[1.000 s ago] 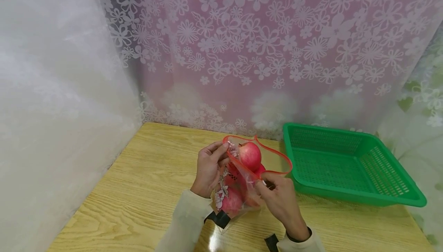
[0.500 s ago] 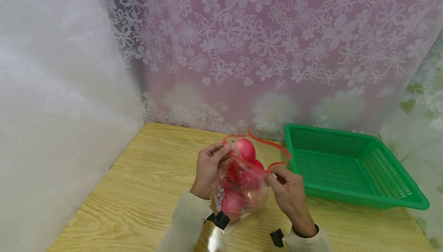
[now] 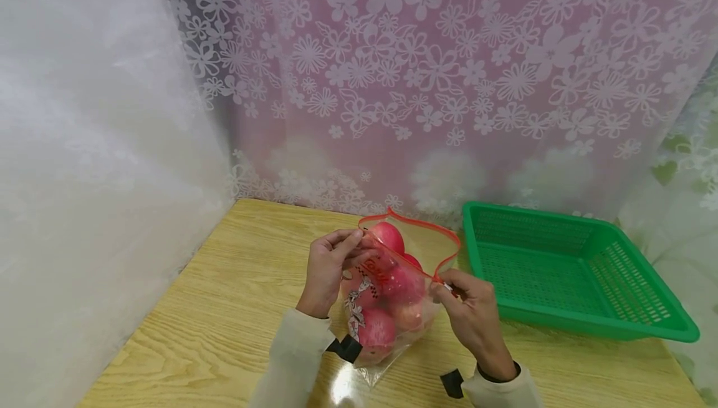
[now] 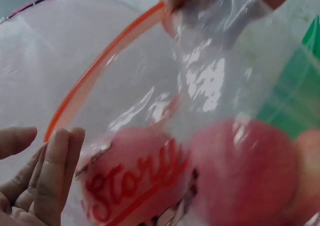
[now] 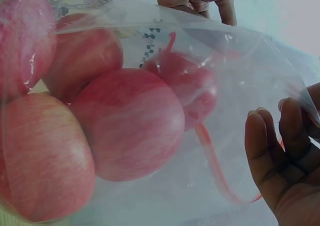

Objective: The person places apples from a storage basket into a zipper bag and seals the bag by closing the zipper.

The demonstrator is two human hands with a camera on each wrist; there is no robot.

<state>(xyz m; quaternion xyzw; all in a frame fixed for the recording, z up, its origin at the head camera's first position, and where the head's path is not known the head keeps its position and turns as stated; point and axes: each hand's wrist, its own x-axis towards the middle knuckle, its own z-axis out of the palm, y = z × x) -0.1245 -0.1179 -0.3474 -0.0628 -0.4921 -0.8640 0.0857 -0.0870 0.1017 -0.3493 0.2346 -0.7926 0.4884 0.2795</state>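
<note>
A clear plastic zip bag (image 3: 429, 225) with a red-orange zip rim holds several red apples (image 3: 377, 328) over the table. My left hand (image 3: 328, 265) pinches the left side of the rim between thumb and fingers. At the right corner, by a small white zip slider (image 3: 447, 286), my right hand (image 3: 471, 308) pinches the rim. The mouth gapes between the hands, and one apple (image 3: 387, 237) sits high near it. Red "Story" lettering (image 4: 135, 181) shows on the front in the left wrist view. Through the plastic, the right wrist view shows apples (image 5: 132, 126) pressed together.
A green perforated plastic basket (image 3: 561, 321) stands to the right on the wood-grain table (image 3: 224, 296), close beside the bag. A pink floral curtain (image 3: 359, 84) hangs behind the table, with a pale sheet (image 3: 101, 177) along the left.
My right hand has moved right along the rim, pulling the bag's front taut. My left hand has drifted slightly left. The upper apple has shifted left, and more apples show through the plastic.
</note>
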